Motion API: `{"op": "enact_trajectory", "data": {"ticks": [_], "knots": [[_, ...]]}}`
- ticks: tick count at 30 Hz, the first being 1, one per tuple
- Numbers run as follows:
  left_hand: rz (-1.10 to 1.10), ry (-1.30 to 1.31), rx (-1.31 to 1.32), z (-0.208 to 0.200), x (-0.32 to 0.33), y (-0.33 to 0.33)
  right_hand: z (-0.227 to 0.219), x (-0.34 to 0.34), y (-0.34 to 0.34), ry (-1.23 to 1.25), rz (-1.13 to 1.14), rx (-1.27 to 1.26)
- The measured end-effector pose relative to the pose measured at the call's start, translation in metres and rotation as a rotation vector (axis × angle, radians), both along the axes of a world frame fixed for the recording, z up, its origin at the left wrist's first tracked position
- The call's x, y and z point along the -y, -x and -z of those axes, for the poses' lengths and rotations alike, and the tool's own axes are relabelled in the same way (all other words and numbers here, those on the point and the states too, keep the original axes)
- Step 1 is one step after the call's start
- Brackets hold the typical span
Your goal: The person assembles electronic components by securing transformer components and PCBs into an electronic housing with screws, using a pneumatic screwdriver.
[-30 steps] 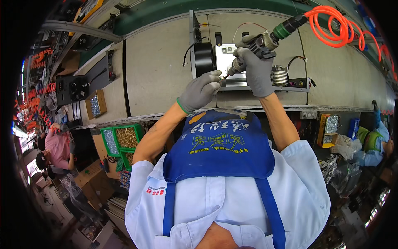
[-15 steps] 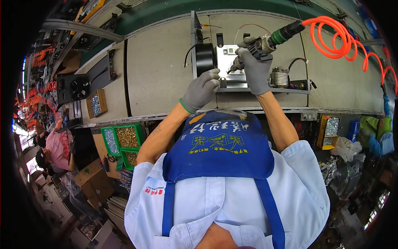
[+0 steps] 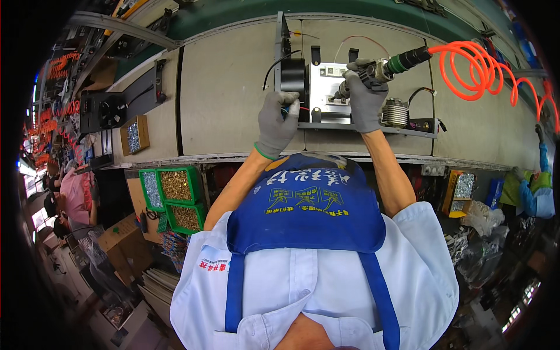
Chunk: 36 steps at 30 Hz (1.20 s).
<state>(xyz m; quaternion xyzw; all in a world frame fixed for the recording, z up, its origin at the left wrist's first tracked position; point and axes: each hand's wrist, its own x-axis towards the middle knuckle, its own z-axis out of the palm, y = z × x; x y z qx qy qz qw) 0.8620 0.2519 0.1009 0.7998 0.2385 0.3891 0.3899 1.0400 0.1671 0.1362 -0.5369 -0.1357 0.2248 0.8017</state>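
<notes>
My right hand (image 3: 366, 105), in a grey glove, is wrapped round a pneumatic screwdriver (image 3: 374, 72) with a black and green hose fitting. The driver's tip points down left over a silver metal plate (image 3: 321, 87) in a dark grey chassis (image 3: 373, 130). My left hand (image 3: 277, 123), gloved too, is closed at the chassis's left end, beside a black cylinder (image 3: 293, 79). Thin blue and red wires (image 3: 304, 109) show at its fingertips, and the fingers partly hide them. A ribbed metal part (image 3: 395, 112) stands right of my right hand.
An orange coiled hose (image 3: 466, 70) runs from the driver to the right. On the bench's left are a dark frame with a fan (image 3: 111, 115) and a box of screws (image 3: 135, 135). Green bins (image 3: 201, 192) of fasteners sit below the bench edge. Another person (image 3: 79, 195) is at far left.
My left hand has drawn back from the plate's edge and curled its fingers round the wires. The driver has lifted and shifted slightly right with my right hand.
</notes>
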Motion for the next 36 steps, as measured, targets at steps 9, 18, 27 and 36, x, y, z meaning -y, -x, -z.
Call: {"op": "enact_trajectory", "data": {"ticks": [9,18,27,36], "knots": [[0.033,0.612,-0.175,-0.011,-0.002,-0.015,-0.007,0.000,0.004,-0.019,0.049,-0.022],[0.396,1.092,-0.137,-0.002,-0.010,-0.020,-0.051,0.009,0.001,-0.162,0.023,-0.095],[0.538,1.436,0.045,-0.007,-0.011,-0.011,-0.058,0.012,0.005,-0.200,-0.013,-0.126],[0.526,1.646,0.269,0.002,-0.001,-0.010,-0.064,0.011,0.012,-0.268,-0.020,-0.167]]}}
